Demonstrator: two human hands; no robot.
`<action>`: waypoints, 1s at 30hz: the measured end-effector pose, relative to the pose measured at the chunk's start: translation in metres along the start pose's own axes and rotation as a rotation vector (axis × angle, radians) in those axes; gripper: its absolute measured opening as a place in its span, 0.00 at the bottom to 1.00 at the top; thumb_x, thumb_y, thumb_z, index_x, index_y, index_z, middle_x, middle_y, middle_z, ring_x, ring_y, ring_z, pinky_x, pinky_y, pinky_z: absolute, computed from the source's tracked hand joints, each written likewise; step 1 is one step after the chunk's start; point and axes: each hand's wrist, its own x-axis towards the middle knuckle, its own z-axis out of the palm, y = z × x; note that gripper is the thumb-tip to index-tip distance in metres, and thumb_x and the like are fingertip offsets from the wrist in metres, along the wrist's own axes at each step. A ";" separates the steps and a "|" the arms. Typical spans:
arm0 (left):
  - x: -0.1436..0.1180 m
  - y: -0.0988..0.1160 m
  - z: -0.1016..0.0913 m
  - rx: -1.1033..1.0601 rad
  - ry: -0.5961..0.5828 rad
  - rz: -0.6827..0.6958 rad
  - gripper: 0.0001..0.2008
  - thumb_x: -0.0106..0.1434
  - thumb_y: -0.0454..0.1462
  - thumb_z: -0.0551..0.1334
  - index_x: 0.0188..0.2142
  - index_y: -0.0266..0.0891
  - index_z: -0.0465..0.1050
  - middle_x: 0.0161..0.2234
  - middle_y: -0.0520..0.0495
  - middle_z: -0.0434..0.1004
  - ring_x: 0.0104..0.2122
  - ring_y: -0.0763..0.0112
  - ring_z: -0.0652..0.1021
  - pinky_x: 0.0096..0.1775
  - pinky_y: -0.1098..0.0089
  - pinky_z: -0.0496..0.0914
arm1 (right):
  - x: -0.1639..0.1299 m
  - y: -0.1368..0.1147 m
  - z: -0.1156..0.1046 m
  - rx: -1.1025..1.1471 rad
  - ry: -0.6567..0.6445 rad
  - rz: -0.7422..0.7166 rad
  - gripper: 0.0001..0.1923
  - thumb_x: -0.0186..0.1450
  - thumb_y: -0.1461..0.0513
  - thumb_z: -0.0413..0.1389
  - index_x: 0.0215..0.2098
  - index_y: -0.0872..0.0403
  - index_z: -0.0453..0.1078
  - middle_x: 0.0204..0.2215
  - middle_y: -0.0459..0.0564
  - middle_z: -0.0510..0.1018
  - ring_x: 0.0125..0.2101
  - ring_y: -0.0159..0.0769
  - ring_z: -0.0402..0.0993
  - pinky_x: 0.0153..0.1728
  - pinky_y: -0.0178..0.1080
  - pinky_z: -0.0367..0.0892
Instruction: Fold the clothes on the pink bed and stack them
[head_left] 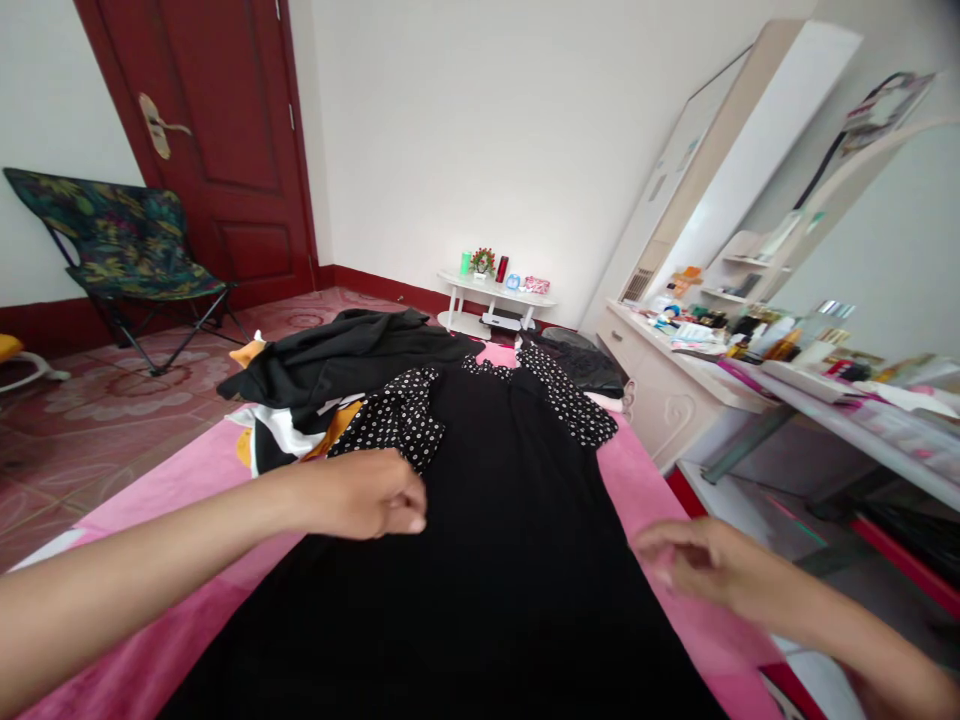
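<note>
Lying flat between both hands [525, 530], black dress [495, 520] on bed [187, 480].

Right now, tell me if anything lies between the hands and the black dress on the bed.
Nothing visible does. The left hand already rests on the black dress by its dotted sleeve. The right hand is at the dress's right edge, over the pink bedcover.

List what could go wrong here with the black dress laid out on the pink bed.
1. The left hand pinches the black dress near its polka-dot sleeve; tugging may bunch the flat fabric.
2. The right hand hovers at the dress's edge, close to the bed's side, where fabric could slide off.
3. The dark clothes pile touches the sleeve and might drag along.
</note>
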 end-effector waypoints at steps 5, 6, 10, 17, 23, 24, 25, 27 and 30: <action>0.135 -0.020 0.017 0.121 0.423 -0.148 0.22 0.63 0.36 0.55 0.57 0.39 0.65 0.53 0.45 0.71 0.51 0.67 0.72 0.50 0.74 0.63 | 0.144 -0.015 0.027 0.240 0.256 0.170 0.17 0.57 0.63 0.54 0.45 0.56 0.71 0.36 0.52 0.79 0.29 0.34 0.77 0.29 0.35 0.72; 0.156 -0.029 0.023 0.133 0.469 -0.215 0.24 0.64 0.35 0.54 0.60 0.36 0.60 0.57 0.41 0.65 0.54 0.65 0.69 0.53 0.73 0.62 | 0.166 -0.007 0.036 0.251 0.341 0.231 0.19 0.57 0.63 0.54 0.47 0.57 0.69 0.41 0.53 0.78 0.30 0.33 0.78 0.28 0.33 0.72; 0.204 -0.064 0.045 0.174 0.585 -0.408 0.28 0.66 0.38 0.50 0.63 0.26 0.51 0.64 0.31 0.49 0.63 0.53 0.53 0.60 0.57 0.50 | 0.227 0.029 0.061 0.176 0.500 0.351 0.27 0.60 0.60 0.53 0.57 0.56 0.58 0.55 0.59 0.67 0.24 0.28 0.76 0.25 0.32 0.71; 0.219 -0.086 0.064 0.336 0.612 -0.456 0.28 0.67 0.46 0.46 0.64 0.38 0.53 0.65 0.38 0.46 0.64 0.55 0.48 0.61 0.53 0.44 | 0.249 0.068 0.039 -0.054 0.577 0.437 0.16 0.57 0.53 0.57 0.37 0.56 0.74 0.31 0.56 0.79 0.33 0.45 0.75 0.34 0.41 0.66; 0.221 -0.085 0.065 0.369 0.602 -0.447 0.28 0.67 0.48 0.45 0.64 0.40 0.53 0.65 0.37 0.45 0.64 0.51 0.47 0.61 0.50 0.42 | 0.231 0.101 0.025 -0.323 0.661 0.635 0.16 0.58 0.50 0.53 0.35 0.51 0.75 0.32 0.54 0.79 0.34 0.46 0.74 0.31 0.40 0.64; 0.221 -0.085 0.065 0.368 0.600 -0.444 0.28 0.67 0.48 0.45 0.64 0.40 0.53 0.65 0.37 0.45 0.64 0.51 0.48 0.60 0.49 0.42 | 0.231 0.102 0.028 -0.374 0.598 0.650 0.16 0.59 0.50 0.52 0.35 0.51 0.75 0.32 0.54 0.78 0.35 0.46 0.74 0.31 0.40 0.64; 0.221 -0.085 0.065 0.368 0.599 -0.442 0.28 0.67 0.48 0.45 0.64 0.40 0.53 0.65 0.37 0.45 0.64 0.51 0.48 0.60 0.49 0.42 | 0.233 0.102 0.030 -0.423 0.528 0.656 0.16 0.60 0.51 0.51 0.35 0.51 0.75 0.32 0.55 0.78 0.35 0.46 0.74 0.31 0.40 0.64; 0.221 -0.085 0.066 0.367 0.601 -0.440 0.28 0.67 0.48 0.45 0.64 0.40 0.53 0.65 0.37 0.46 0.64 0.51 0.48 0.60 0.49 0.42 | 0.241 0.095 0.029 -0.502 0.405 0.651 0.13 0.59 0.56 0.52 0.34 0.53 0.75 0.33 0.57 0.78 0.35 0.46 0.75 0.32 0.41 0.65; 0.221 -0.084 0.066 0.366 0.614 -0.444 0.28 0.67 0.48 0.45 0.64 0.40 0.53 0.65 0.38 0.46 0.64 0.51 0.48 0.60 0.50 0.42 | 0.261 0.070 0.017 -0.566 0.344 0.591 0.09 0.56 0.64 0.55 0.34 0.58 0.75 0.35 0.62 0.77 0.36 0.48 0.75 0.34 0.43 0.66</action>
